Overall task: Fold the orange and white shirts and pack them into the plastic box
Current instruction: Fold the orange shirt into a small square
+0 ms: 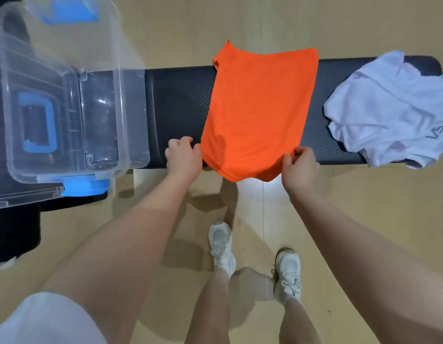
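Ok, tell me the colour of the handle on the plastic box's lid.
Blue handle, seen through the clear plastic box in the head view.

Dark padded bench point(180, 103) on wood floor point(215, 18); white sneakers point(288, 274) below.

Orange shirt point(260, 108): partly folded, spread flat across the tabletop, near edge overhanging. White shirt point(394, 110): crumpled at right end. Clear plastic box point(66, 100): open, left.

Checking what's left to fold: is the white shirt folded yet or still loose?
Loose. The white shirt lies crumpled in a heap at the bench's right end, with uneven creases, untouched by either hand.
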Demonstrator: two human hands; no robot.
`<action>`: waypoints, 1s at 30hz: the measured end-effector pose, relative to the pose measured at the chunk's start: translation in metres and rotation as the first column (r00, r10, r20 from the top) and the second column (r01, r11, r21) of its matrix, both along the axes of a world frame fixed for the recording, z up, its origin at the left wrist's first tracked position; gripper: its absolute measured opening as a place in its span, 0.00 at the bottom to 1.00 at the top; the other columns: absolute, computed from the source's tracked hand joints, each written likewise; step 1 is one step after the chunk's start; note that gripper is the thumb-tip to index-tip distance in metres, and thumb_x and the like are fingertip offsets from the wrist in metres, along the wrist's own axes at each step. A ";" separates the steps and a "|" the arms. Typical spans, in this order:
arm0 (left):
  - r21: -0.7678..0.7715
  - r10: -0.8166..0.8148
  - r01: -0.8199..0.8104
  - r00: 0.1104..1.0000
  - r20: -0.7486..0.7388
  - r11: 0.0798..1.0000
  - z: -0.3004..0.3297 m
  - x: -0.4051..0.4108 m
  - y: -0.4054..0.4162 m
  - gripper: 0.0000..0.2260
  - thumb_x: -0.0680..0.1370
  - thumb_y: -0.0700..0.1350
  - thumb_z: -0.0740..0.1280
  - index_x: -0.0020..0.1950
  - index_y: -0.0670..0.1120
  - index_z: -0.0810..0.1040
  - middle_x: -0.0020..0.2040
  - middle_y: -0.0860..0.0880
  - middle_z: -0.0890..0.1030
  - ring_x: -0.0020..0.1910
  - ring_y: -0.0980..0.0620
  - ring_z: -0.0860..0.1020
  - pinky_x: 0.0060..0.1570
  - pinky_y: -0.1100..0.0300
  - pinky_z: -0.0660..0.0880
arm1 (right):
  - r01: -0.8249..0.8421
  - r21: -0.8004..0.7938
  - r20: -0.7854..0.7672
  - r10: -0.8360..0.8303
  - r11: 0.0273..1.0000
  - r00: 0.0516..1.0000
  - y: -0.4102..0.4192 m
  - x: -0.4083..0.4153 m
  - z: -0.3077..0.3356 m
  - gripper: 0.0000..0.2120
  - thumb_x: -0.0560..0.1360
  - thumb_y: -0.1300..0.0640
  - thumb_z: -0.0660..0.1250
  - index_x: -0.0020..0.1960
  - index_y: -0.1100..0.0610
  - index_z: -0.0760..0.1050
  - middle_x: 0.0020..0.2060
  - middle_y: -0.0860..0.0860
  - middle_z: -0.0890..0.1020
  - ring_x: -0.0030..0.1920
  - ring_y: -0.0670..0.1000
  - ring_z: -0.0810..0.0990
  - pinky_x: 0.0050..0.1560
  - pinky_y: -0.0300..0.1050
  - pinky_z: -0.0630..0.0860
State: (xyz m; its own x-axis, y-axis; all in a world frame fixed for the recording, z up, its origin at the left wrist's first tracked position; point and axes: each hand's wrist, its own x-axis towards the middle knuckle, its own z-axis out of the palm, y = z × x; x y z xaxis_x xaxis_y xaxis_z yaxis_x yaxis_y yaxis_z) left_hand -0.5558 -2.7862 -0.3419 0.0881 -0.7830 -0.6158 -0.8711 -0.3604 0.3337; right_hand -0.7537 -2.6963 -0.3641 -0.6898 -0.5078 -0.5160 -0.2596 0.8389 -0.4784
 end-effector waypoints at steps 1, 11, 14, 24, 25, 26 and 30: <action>-0.015 0.015 -0.015 1.000 -0.016 1.000 -0.004 -0.004 -0.001 0.17 0.81 0.47 0.54 0.66 0.42 0.70 0.65 0.42 0.69 0.65 0.42 0.66 0.58 0.51 0.66 | 0.055 -0.038 0.023 -0.054 0.998 0.998 0.001 0.003 -0.005 0.15 0.74 0.53 0.62 0.58 0.60 0.69 0.50 0.54 0.78 0.57 0.59 0.75 0.59 0.57 0.71; 0.306 0.487 -0.394 0.799 -0.353 0.867 -0.006 -0.028 0.000 0.04 0.73 0.42 0.67 0.38 0.45 0.74 0.40 0.46 0.78 0.43 0.46 0.75 0.41 0.57 0.71 | 0.448 -0.010 0.537 -0.373 0.894 0.757 0.022 0.020 -0.003 0.17 0.73 0.61 0.67 0.31 0.54 0.62 0.30 0.49 0.70 0.33 0.46 0.68 0.34 0.36 0.63; 0.593 0.715 -0.421 0.538 -0.445 0.686 0.006 -0.027 0.002 0.06 0.76 0.42 0.65 0.52 0.45 0.75 0.47 0.47 0.79 0.45 0.49 0.77 0.42 0.56 0.75 | 0.499 -0.009 0.629 -0.383 0.866 0.677 0.032 0.012 0.005 0.11 0.77 0.58 0.63 0.36 0.53 0.66 0.36 0.48 0.75 0.40 0.45 0.72 0.43 0.36 0.67; 0.696 0.851 -0.491 0.344 -0.397 0.523 0.008 -0.037 0.047 0.17 0.78 0.40 0.64 0.66 0.40 0.70 0.57 0.44 0.78 0.41 0.51 0.77 0.35 0.60 0.75 | 0.574 0.011 0.711 -0.410 0.819 0.571 0.074 -0.011 0.029 0.06 0.77 0.53 0.64 0.49 0.54 0.69 0.38 0.52 0.78 0.27 0.45 0.78 0.24 0.37 0.73; 0.663 0.831 -0.505 0.380 -0.405 0.554 0.009 -0.036 0.055 0.16 0.78 0.40 0.64 0.66 0.41 0.70 0.57 0.43 0.77 0.42 0.51 0.77 0.36 0.60 0.75 | 0.577 0.021 0.726 -0.409 0.816 0.553 0.081 -0.011 0.033 0.08 0.77 0.55 0.65 0.53 0.54 0.68 0.39 0.52 0.78 0.30 0.46 0.79 0.27 0.39 0.75; 0.628 0.810 -0.513 0.416 -0.413 0.585 0.011 -0.035 0.062 0.16 0.78 0.40 0.64 0.65 0.41 0.71 0.57 0.43 0.77 0.42 0.51 0.77 0.37 0.60 0.76 | 0.578 0.031 0.725 -0.416 0.816 0.549 0.088 -0.011 0.038 0.11 0.76 0.57 0.65 0.56 0.55 0.66 0.40 0.52 0.78 0.33 0.47 0.79 0.31 0.41 0.78; 0.544 0.745 -0.513 0.519 -0.420 0.664 0.027 -0.033 0.094 0.08 0.78 0.40 0.64 0.57 0.42 0.72 0.56 0.41 0.77 0.40 0.52 0.76 0.33 0.60 0.76 | 0.502 -0.023 0.603 -0.388 0.865 0.697 0.120 -0.014 0.059 0.12 0.76 0.62 0.65 0.54 0.52 0.63 0.39 0.53 0.77 0.36 0.50 0.76 0.35 0.41 0.79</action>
State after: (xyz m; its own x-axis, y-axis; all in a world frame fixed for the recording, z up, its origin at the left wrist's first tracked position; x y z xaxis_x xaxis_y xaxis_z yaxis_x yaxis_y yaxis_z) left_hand -0.5885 -2.6919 -0.3147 0.0261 -0.4128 -0.9104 -0.0389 -0.9105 0.4117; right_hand -0.7680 -2.5766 -0.3055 -0.4710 -0.3358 -0.8157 0.4852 0.6736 -0.5575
